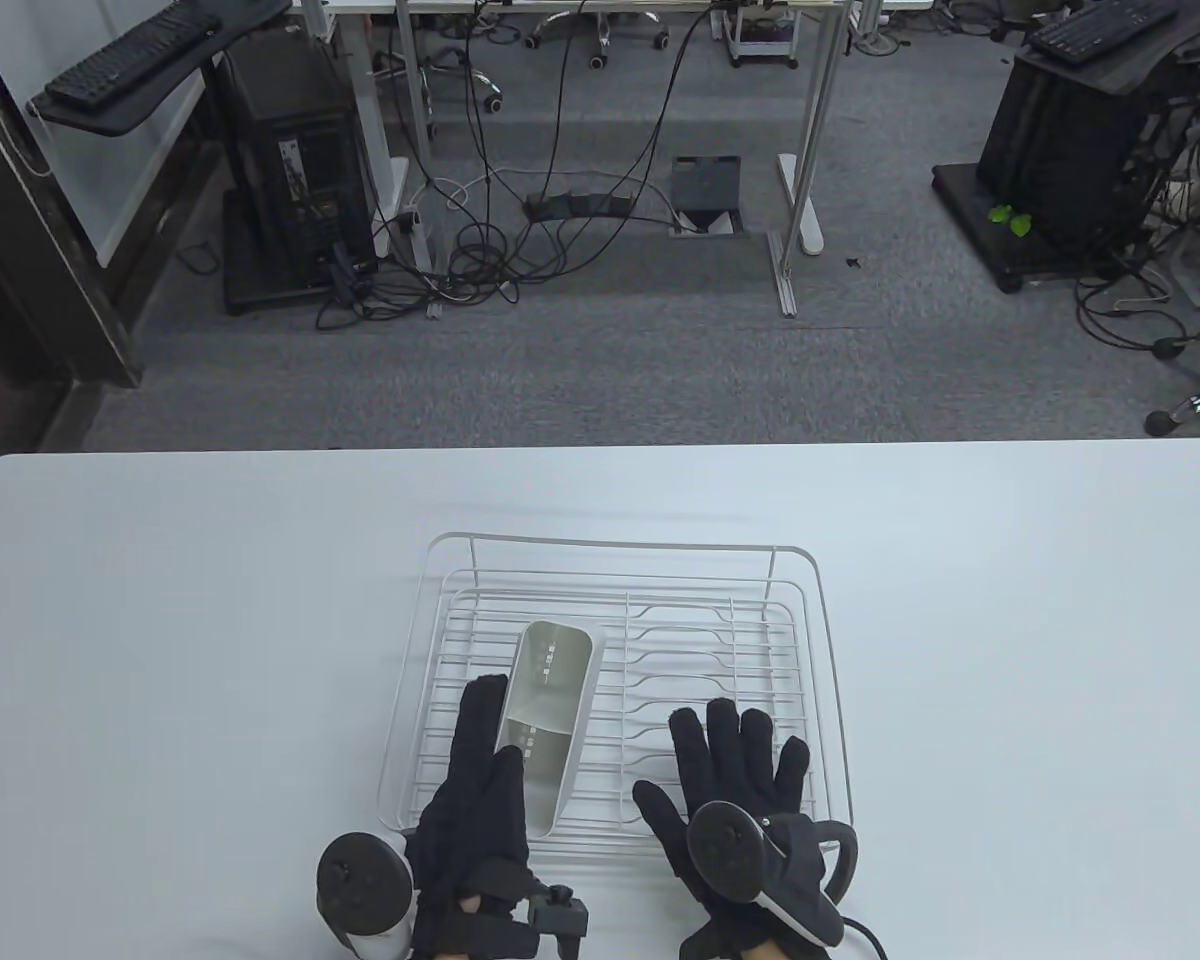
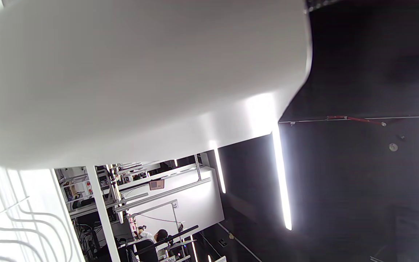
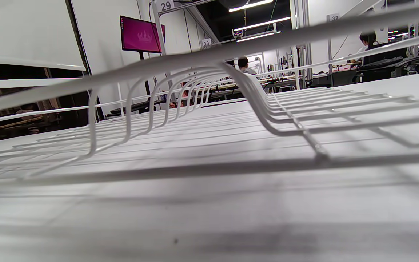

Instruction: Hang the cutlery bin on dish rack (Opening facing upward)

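A white wire dish rack stands on the white table. A pale grey cutlery bin lies inside it on the left half, its opening facing up toward the camera and a divider across its middle. My left hand grips the bin's near left wall, with fingers on the outside and one inside. In the left wrist view the bin's wall fills most of the frame, blurred. My right hand rests flat with its fingers spread on the rack's near right wires and holds nothing. The right wrist view shows the rack's wires close up.
The table stretches wide on both sides of the rack. The rack's plate-holder wires rise on its right half. Beyond the table's far edge lie carpet, cables and desks.
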Motion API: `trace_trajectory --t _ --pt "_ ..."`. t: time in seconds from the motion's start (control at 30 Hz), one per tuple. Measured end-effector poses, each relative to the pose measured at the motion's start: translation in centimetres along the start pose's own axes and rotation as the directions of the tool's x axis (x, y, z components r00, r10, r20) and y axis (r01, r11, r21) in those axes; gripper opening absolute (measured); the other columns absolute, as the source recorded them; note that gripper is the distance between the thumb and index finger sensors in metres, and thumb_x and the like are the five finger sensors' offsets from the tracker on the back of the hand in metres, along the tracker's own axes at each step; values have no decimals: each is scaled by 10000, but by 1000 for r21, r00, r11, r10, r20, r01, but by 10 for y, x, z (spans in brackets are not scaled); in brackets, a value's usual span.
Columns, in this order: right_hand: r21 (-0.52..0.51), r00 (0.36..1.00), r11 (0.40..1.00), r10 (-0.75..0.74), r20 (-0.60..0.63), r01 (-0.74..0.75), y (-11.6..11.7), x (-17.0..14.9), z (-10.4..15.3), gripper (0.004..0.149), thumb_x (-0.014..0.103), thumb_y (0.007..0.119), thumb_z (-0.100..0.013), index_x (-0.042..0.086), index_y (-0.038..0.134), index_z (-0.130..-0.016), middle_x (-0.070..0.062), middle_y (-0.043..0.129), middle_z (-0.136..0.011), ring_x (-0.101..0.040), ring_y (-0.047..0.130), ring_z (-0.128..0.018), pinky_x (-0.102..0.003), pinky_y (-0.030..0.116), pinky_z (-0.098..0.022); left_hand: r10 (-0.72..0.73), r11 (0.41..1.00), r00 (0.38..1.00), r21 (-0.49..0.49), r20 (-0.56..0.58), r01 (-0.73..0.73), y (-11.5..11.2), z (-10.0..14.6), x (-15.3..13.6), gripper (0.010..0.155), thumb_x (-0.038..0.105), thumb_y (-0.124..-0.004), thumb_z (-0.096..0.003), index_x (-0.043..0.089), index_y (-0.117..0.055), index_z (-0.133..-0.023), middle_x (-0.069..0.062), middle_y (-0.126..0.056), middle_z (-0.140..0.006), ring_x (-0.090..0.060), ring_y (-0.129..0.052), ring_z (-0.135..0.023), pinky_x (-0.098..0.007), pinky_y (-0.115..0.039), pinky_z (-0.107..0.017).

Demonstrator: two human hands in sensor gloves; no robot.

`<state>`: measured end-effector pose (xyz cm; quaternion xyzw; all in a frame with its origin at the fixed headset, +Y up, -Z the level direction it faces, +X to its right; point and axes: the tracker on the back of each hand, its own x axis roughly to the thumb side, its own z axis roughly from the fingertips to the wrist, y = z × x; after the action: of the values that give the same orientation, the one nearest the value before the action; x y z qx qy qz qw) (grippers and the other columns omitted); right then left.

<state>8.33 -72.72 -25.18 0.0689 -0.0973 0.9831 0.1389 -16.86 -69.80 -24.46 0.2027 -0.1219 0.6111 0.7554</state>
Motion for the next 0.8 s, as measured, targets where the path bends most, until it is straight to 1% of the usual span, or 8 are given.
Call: trace_trajectory --t 0.2,0.3,0.43,0.53,0.57,0.63,0.67,0.8 --pt "-48 997 996 -73 7 73 -4 0 2 721 609 551 -560 200 363 -1123 -249 390 -1155 -511 356 -1028 -641 202 -669 -9 1000 1000 1 26 9 -3 2 2 585 269 -610 -600 196 -414 -1146 -163 -519 -1160 -436 -671 -998 -615 -617 -655" --pt "-116 992 985 -127 25 130 -11 1 5 717 595 541 -573 207 283 -1118 -262 323 -1149 -515 316 -1019 -619 192 -671 -4 1000 1000 -14 30 4 -4 2 1 585 272 -613 -599 201 -420 -1146 -158 -526 -1160 -431 -676 -998 -614 -619 -655" --pt "-255 972 938 -219 86 234 -24 8 14 718 589 541 -576 212 245 -1110 -283 356 -1136 -527 386 -1009 -613 239 -675 -6 1000 999 -15 38 6 -5 3 2 584 270 -613 -598 200 -421 -1146 -155 -524 -1161 -433 -672 -999 -615 -616 -656" --pt "-317 934 879 -326 149 357 -33 14 20 679 565 554 -579 240 274 -1105 -269 487 -1111 -500 531 -982 -586 339 -681 -27 999 998 -15 61 28 -6 3 4 583 271 -613 -598 204 -423 -1145 -154 -527 -1161 -430 -673 -1000 -613 -618 -656" --pt "-324 910 851 -377 172 413 -35 16 22 668 553 563 -579 247 284 -1103 -267 515 -1102 -497 561 -972 -581 361 -680 -34 999 997 -16 69 36 -6 3 5 584 271 -614 -597 202 -424 -1145 -153 -527 -1161 -431 -676 -998 -613 -618 -656" --pt "-319 876 816 -439 201 482 -37 20 26 661 547 575 -579 257 292 -1101 -272 539 -1090 -498 589 -959 -583 383 -676 -44 999 996 -20 77 46 -7 4 6 584 271 -615 -597 203 -425 -1145 -153 -529 -1161 -430 -674 -1000 -612 -618 -657" --pt "-303 863 809 -457 217 504 -38 24 27 665 550 580 -578 258 292 -1102 -276 536 -1091 -504 585 -959 -586 382 -675 -48 998 996 -27 78 50 -7 3 6 585 271 -615 -597 202 -425 -1145 -151 -529 -1161 -431 -673 -1000 -613 -617 -657" --pt "-260 872 838 -421 250 479 -38 34 30 691 562 585 -577 266 241 -1098 -301 467 -1101 -533 545 -966 -604 363 -672 -51 998 995 -24 84 53 -8 4 6 583 270 -617 -596 203 -429 -1144 -149 -533 -1160 -429 -675 -1000 -613 -617 -658"
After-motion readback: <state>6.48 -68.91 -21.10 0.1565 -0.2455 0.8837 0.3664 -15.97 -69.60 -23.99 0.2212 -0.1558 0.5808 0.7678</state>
